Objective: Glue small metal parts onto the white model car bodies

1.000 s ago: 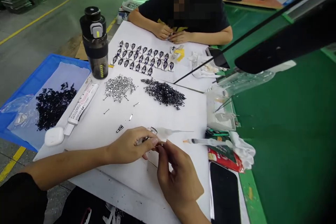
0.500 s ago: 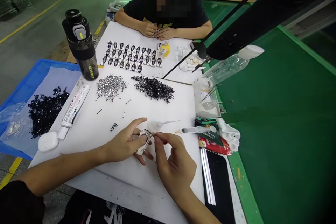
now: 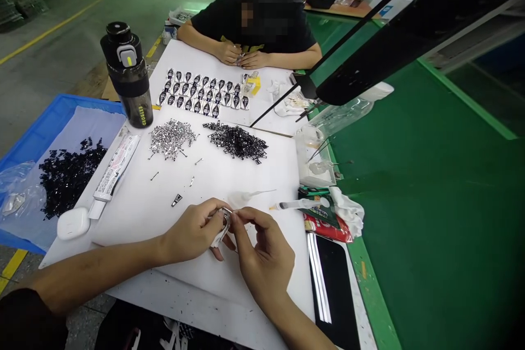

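My left hand (image 3: pixel 191 232) is closed round a small silver-and-white part (image 3: pixel 222 231), with the thumb pressed on it. Thumb and forefinger of my right hand (image 3: pixel 266 254) are pinched together at the part's upper right edge; whatever sits between them is too small to make out. Beyond my hands, on the white board, lie a pile of small silver pieces (image 3: pixel 172 139) and a pile of black frame-like pieces (image 3: pixel 238 141). One loose black piece (image 3: pixel 176 200) rests near my left hand. A clear nozzle bottle (image 3: pixel 241 197) lies just behind my fingers.
Across the table a co-worker's hands (image 3: pixel 241 57) hold a small item behind rows of black-and-silver parts (image 3: pixel 200 93). A dark bottle (image 3: pixel 129 79), a white tube (image 3: pixel 117 169) and a blue tray (image 3: pixel 61 106) stand left. A syringe (image 3: pixel 301 204) and black tablet-like slab (image 3: pixel 338 284) lie right.
The silver-and-white part has tilted more edge-on, and my left forefinger has curled in over it. My right fingertips have moved slightly up and left along its edge.
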Tool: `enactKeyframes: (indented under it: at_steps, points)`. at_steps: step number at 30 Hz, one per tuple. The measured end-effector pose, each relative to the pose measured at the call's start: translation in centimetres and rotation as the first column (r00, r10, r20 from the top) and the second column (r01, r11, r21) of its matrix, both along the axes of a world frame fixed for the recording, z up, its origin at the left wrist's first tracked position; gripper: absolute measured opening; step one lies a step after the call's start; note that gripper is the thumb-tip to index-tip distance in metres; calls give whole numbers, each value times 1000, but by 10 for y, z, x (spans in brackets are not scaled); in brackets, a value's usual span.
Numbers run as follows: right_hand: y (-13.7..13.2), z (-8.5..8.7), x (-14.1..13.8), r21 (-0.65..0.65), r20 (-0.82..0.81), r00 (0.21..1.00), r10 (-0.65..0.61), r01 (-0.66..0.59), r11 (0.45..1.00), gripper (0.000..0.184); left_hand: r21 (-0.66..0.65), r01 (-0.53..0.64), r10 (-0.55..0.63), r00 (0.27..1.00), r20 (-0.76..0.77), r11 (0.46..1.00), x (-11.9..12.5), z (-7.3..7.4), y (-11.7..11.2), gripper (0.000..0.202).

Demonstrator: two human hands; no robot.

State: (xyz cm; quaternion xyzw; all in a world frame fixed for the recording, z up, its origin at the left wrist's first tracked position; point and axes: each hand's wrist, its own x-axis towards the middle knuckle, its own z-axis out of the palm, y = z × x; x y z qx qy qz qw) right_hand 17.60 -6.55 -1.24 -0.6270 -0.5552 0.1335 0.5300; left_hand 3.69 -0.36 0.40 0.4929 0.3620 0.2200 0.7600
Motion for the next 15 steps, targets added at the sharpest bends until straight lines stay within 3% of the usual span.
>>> enactKeyframes:
  at_steps: [2, 8, 15]
  points:
    - [-1, 0, -2, -12, 15, 1000, -26, 26, 1000, 9, 13, -14, 14, 1000, -13, 1000, 0, 1, -1, 29]
    - [-4, -3, -3, -105, -137, 991, -6, -8, 994, 13, 33, -46, 47, 999, -27, 998, -1, 0, -1, 29]
    - [0, 0, 1, -169, -129, 991, 25, -46, 985, 10, 85, -8, 13, 999, -50, 996, -3, -1, -2, 37]
